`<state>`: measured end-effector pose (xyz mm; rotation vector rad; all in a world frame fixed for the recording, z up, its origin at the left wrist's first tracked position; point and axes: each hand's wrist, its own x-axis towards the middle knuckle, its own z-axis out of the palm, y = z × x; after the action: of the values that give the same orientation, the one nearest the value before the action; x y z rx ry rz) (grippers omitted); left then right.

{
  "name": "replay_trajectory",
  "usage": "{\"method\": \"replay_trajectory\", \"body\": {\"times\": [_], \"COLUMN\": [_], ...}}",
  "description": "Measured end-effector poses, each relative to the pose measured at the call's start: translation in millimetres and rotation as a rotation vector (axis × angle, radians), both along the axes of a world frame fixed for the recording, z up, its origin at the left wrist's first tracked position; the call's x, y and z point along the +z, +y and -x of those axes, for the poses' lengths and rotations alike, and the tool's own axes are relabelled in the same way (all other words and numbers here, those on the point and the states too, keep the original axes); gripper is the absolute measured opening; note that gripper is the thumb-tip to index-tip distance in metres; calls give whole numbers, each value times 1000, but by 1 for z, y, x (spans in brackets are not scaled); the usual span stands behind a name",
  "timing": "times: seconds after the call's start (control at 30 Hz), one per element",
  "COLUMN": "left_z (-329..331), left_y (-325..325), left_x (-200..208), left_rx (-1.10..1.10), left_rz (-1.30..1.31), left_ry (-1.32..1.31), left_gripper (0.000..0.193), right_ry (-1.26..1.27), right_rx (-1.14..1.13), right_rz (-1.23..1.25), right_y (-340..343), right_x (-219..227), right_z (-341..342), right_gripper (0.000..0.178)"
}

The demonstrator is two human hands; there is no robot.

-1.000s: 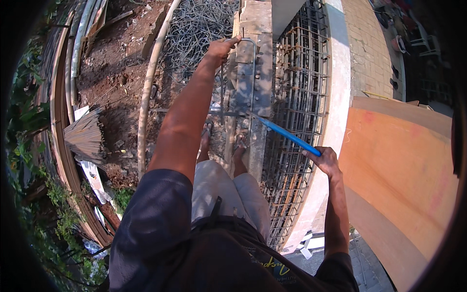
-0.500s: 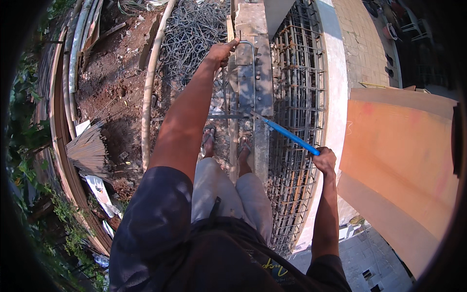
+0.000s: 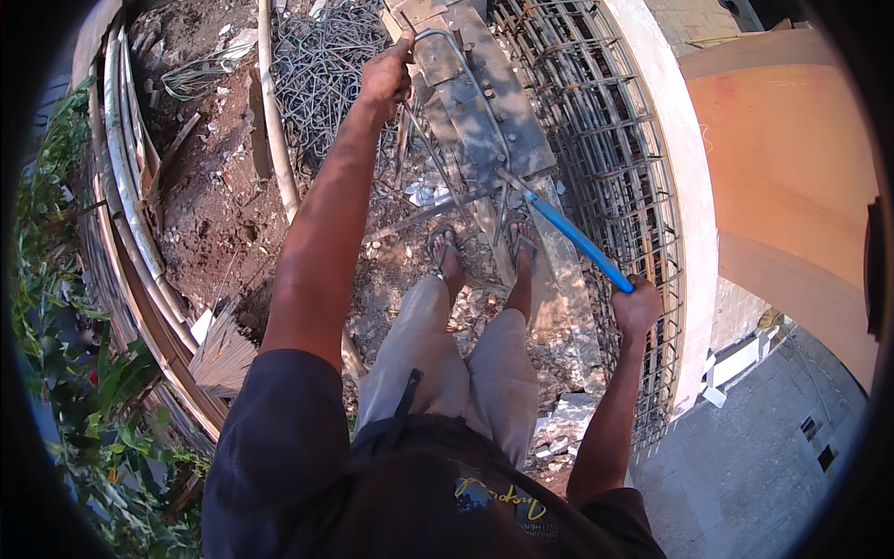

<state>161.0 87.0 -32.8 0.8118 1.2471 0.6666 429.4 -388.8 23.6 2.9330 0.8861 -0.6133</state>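
My left hand (image 3: 386, 74) is closed around one end of a thin steel bar (image 3: 484, 98), bent into a hook shape at the far end. The bar lies over a worn bending board (image 3: 456, 88) with several round pegs, and its long side runs alongside them. My right hand (image 3: 636, 306) is wrapped round the blue handle of a bending lever (image 3: 577, 238). The lever's metal tip meets the bar near the board's near corner. Exactly how the tip grips the bar is too small to tell.
A tangled heap of cut steel pieces (image 3: 326, 84) lies beyond my left arm. At right, a long rebar cage (image 3: 605, 121) runs beside a pale wall edge (image 3: 684, 186). A bamboo pole (image 3: 277, 121) and bundled thin rods (image 3: 226, 354) lie at left. Rubble surrounds my sandalled feet.
The whole view has turned, so the board now slants. Both hands keep their hold. The lever still meets the bar near the board's near end.
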Motion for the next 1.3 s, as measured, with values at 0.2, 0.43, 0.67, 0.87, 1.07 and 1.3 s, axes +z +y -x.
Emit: {"method": "replay_trajectory", "body": {"times": [0.2, 0.43, 0.67, 0.87, 1.07, 1.3], "left_z": [-4, -7, -6, -3, 14, -5], "left_y": [0, 1, -5, 3, 10, -3], "left_x": [8, 11, 13, 4, -16, -13], "left_rx": [49, 80, 101, -39, -45, 0], "left_rz": [24, 74, 75, 5, 49, 102], "left_ry": [32, 106, 86, 135, 64, 97], "left_gripper": [45, 50, 50, 46, 42, 46], "right_ry": [86, 102, 726, 1275, 1380, 1533], "right_rx": [-62, 4, 42, -86, -63, -252], "right_rz": [-11, 78, 156, 182, 148, 0], "right_y": [-38, -18, -37, -32, -40, -63], "right_x": [6, 64, 32, 12, -15, -68], "right_z": [62, 42, 12, -6, 8, 71], "right_gripper": [28, 33, 44, 46, 50, 47]}}
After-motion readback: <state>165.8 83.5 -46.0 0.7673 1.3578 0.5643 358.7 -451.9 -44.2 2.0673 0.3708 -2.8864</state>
